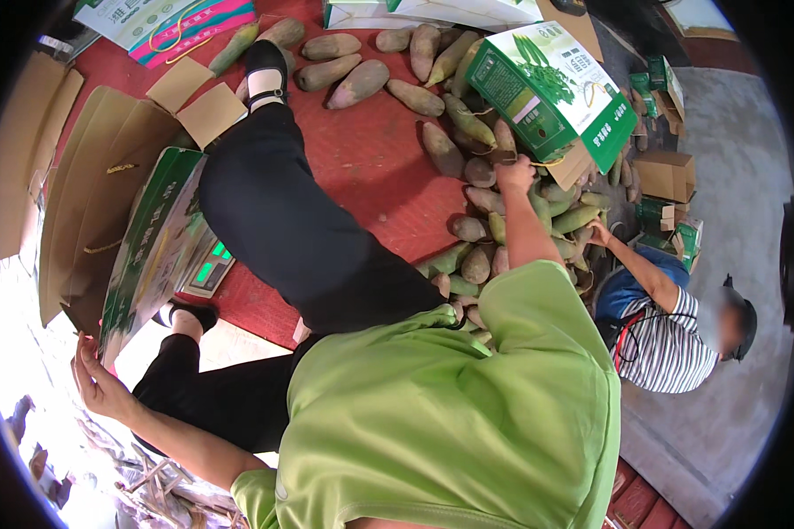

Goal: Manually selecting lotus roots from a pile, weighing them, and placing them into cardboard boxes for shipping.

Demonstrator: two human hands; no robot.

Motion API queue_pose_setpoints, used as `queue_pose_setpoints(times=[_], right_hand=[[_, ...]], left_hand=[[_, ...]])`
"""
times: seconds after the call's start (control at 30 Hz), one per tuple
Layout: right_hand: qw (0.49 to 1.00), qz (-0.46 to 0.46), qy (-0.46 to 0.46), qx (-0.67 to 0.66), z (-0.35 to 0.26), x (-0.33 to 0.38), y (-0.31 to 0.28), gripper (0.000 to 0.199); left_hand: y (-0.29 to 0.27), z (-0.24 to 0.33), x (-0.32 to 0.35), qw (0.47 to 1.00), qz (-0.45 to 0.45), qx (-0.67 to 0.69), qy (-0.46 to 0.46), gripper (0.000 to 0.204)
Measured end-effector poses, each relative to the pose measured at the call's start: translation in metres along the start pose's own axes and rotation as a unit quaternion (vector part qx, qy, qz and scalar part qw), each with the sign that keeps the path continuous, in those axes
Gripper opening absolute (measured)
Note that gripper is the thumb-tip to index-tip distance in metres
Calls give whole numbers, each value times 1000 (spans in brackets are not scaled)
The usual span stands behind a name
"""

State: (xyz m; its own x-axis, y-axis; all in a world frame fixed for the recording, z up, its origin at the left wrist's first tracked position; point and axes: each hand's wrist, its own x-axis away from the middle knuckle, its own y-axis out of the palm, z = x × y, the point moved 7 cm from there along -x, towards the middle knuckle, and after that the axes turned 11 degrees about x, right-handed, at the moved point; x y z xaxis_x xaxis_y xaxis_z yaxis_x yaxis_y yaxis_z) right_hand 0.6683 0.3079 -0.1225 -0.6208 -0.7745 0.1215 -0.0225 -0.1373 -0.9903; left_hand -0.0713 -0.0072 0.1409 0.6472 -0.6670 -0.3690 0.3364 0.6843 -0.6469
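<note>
Far to the left, my left hand (100, 385) has its fingertips pressed at the lower corner of an open cardboard box (161, 216) with a green printed side. Out in front and right, my right hand (515, 175) reaches into a heap of green and brownish-purple radishes (480, 264). Its fingers are curled round the end of one radish (504, 141), partly hidden by the hand. Just beyond that hand, a green-and-white printed carton (547, 88) with a thin gold cord leans on the heap.
The box at left stands by a scale (210, 264) with a lit green display. Loose radishes (359, 84) lie on the red floor covering (370, 159). A co-worker (666, 339) in a striped shirt reaches into the heap's right side. More boxes (665, 176) stand behind.
</note>
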Motion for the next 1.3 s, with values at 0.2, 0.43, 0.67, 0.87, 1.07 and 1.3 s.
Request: queue_pose_setpoints(times=[0.2,0.43,0.67,0.87,1.07,1.3], right_hand=[[996,-52,-74,4,-7,-44,30,94],[991,-123,-17,52,-7,-44,60,100],[969,-209,5,-131,14,-37,69,84],[856,-378,129,-329,-17,69,85,59],[791,-506,25,-344,-84,153,65,54],[751,-495,-160,-407,-196,172,-32,50]], left_hand=[[-14,-9,4,1000,11,-11,4,23],[1,16,5,999,44,-13,2,20],[15,24,-6,1000,24,-1,12,18],[11,30,-5,999,29,-17,41,15],[13,47,-3,996,-6,-6,90,14],[11,65,8,992,-41,19,122,19]])
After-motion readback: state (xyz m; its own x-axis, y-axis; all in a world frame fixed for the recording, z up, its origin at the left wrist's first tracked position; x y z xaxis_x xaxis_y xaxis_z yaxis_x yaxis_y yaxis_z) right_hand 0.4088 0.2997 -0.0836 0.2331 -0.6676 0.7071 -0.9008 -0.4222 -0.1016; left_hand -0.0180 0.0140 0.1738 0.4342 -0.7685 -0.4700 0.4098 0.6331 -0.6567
